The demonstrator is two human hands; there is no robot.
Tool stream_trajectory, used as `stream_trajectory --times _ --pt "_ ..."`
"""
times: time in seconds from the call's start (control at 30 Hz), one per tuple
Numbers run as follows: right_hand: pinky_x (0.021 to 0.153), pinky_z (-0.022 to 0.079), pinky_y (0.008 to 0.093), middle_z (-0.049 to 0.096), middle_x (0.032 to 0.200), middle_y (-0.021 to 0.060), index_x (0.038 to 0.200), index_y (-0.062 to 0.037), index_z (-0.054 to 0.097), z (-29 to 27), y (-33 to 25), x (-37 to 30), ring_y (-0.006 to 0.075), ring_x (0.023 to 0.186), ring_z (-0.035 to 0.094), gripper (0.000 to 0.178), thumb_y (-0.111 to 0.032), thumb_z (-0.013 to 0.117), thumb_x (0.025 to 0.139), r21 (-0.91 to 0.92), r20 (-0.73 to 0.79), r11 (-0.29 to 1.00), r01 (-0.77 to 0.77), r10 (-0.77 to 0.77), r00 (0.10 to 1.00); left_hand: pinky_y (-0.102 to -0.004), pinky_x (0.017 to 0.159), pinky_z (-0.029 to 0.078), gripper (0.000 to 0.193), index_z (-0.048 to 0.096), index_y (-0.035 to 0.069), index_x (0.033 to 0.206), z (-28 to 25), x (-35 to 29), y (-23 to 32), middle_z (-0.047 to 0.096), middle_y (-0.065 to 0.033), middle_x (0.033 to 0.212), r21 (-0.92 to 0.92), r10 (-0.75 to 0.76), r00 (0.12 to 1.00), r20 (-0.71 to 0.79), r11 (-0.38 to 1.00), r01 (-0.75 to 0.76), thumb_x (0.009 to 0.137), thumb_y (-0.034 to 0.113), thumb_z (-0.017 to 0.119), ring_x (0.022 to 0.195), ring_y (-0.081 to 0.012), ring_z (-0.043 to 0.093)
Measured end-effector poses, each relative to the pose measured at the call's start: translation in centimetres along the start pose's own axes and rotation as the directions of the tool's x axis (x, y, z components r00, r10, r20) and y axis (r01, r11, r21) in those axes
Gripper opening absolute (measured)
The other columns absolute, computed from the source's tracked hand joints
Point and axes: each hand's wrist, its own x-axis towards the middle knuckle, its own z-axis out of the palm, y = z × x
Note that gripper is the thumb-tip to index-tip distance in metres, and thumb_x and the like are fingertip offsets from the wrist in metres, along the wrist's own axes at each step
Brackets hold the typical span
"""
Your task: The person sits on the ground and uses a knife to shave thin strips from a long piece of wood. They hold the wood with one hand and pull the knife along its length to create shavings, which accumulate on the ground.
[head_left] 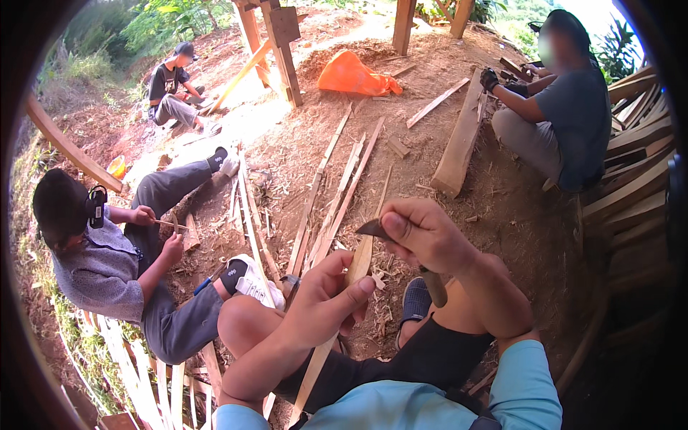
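My left hand (pixel 326 297) is closed around a long, thin strip of wood (pixel 360 259), which runs slantwise from my lap up and away from me. In my right hand (pixel 423 236) is a knife with a short dark blade (pixel 372 228) and a brown handle (pixel 433 287) sticking out below the fist. The blade lies against the strip, a little beyond my left fingers. A pale curled shaving (pixel 378 281) shows beside the strip, near my left thumb. Part of the knife is hidden by my right fingers.
Long wooden strips (pixel 315 193) and shavings lie on the dirt ahead. At left, a seated person (pixel 100 251) holds a thin stick. Another person (pixel 566 107) sits at right by a thick plank (pixel 459 147). A third (pixel 175 89) sits far left. An orange sack (pixel 355 74) lies near wooden posts (pixel 283 54).
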Motion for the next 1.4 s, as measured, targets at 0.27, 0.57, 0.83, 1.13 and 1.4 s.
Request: stream_trajectory --times 0.27,0.57,0.83,1.13,1.4 --pt "0.044 0.034 0.0204 0.046 0.054 -0.0034 0.076 -0.0032 0.053 1.2 -0.4 -0.3 0.0033 0.048 0.041 0.027 -0.021 0.044 0.095 -0.014 -0.07 0.999 0.031 -0.032 0.997 -0.0177 0.039 0.026 0.024 0.047 0.009 0.109 -0.6 -0.4 0.3 0.046 0.0053 0.064 -0.145 -0.058 0.995 0.084 0.987 0.07 0.091 0.023 0.054 0.048 -0.0027 0.039" --pt "0.046 0.034 0.0213 0.047 0.057 -0.003 0.078 -0.0031 0.053 0.3 -0.1 -0.2 0.0033 0.052 0.042 0.027 -0.022 0.045 0.095 0.011 -0.097 0.999 0.049 -0.048 0.994 -0.0182 0.041 0.024 0.021 0.047 0.008 0.107 -0.8 -0.5 0.3 0.045 0.0054 0.065 -0.168 -0.039 0.994 0.1 0.984 0.056 0.091 0.019 0.054 0.048 -0.0022 0.036" --pt "0.043 0.033 0.0215 0.046 0.056 -0.0027 0.078 -0.0022 0.053 0.7 -0.2 -0.2 0.0035 0.05 0.04 0.027 -0.021 0.045 0.095 -0.073 -0.194 0.993 0.092 -0.104 0.975 -0.0176 0.034 0.021 0.019 0.048 0.005 0.103 -0.3 -0.6 0.5 0.039 0.0034 0.055 -0.154 -0.013 0.997 0.077 0.988 0.025 0.091 0.018 0.053 0.04 -0.0025 0.031" --pt "0.045 0.034 0.0223 0.047 0.056 -0.0015 0.073 -0.003 0.05 -0.5 0.1 0.2 0.0038 0.052 0.042 0.031 -0.023 0.043 0.096 -0.009 -0.336 0.994 0.106 -0.103 0.936 -0.0173 0.037 0.022 0.018 0.047 0.006 0.103 -0.9 -0.5 0.1 0.042 0.0058 0.06 -0.179 0.005 0.993 0.119 0.984 0.016 0.092 0.019 0.052 0.043 -0.0016 0.033" --pt "0.043 0.033 0.0219 0.048 0.057 -0.0021 0.075 -0.0024 0.052 -0.4 -0.5 0.0 0.0041 0.05 0.042 0.028 -0.021 0.045 0.095 0.03 -0.242 0.996 0.089 -0.079 0.967 -0.0171 0.037 0.022 0.019 0.048 0.006 0.104 -0.7 -0.3 0.3 0.041 0.0063 0.059 -0.143 0.006 0.994 0.111 0.99 0.01 0.092 0.02 0.052 0.042 -0.0015 0.032"
